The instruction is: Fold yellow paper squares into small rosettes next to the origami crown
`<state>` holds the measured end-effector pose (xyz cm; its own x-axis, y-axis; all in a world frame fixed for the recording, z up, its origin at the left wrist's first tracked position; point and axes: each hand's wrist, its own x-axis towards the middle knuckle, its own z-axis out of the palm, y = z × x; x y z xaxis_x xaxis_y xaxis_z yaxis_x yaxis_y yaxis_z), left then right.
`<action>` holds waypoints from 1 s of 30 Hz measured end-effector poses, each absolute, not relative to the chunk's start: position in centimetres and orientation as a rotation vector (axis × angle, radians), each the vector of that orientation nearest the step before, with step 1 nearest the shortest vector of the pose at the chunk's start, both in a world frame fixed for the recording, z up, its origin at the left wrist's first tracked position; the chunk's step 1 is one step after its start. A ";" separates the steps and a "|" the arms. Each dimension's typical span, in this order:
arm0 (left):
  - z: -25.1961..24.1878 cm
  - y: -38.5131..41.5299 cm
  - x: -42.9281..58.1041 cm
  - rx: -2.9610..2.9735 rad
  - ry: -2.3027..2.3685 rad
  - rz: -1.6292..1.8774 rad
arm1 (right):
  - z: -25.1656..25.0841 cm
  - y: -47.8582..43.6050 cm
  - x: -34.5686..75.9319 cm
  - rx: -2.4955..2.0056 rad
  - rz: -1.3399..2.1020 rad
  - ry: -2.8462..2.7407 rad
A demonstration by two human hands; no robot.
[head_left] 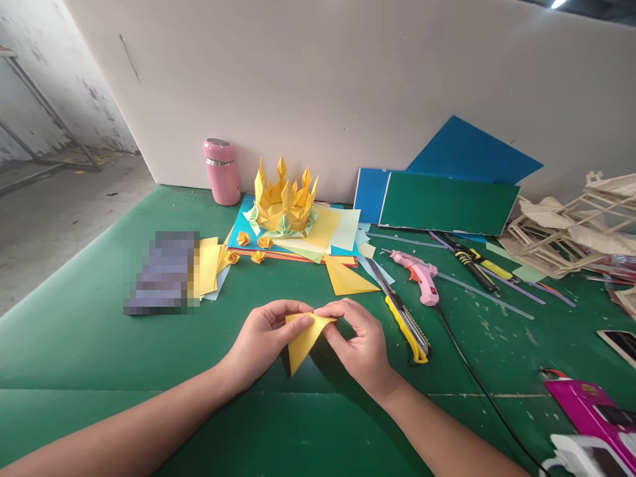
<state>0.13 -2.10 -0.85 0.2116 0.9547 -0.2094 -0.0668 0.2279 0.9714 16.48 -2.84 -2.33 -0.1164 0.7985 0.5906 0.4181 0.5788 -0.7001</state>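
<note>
A folded piece of yellow paper point(301, 346) is held above the green table, its point hanging down. My left hand point(268, 338) pinches its upper left part, with the thumb on the front. At its upper right corner, the fingers and thumb of my right hand point(355, 338) are closed on the paper. Behind my hands lies a yellow folded triangle point(348, 277). Farther back, a yellow folded-paper crown point(285, 202) with pale green pieces at its base stands on stacked sheets. Small yellow paper roses point(265, 242) sit in front of it.
A yellow utility knife point(407, 328) and a pink glue gun point(420, 275) with a black cord lie right of my hands. Left are a blurred dark object point(166, 273) and yellow sheets point(206, 265). A pink flask point(222, 173) stands behind. Wooden stick frames point(571, 225) sit at right.
</note>
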 end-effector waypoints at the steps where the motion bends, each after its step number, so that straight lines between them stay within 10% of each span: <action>1: -0.8 -2.1 0.1 1.081 1.110 0.936 | -2.2 -2.9 16.4 -1.000 0.433 -1.754; 30: -0.6 -2.5 0.6 0.894 1.014 0.928 | -2.7 -3.0 16.2 -1.079 0.315 -1.690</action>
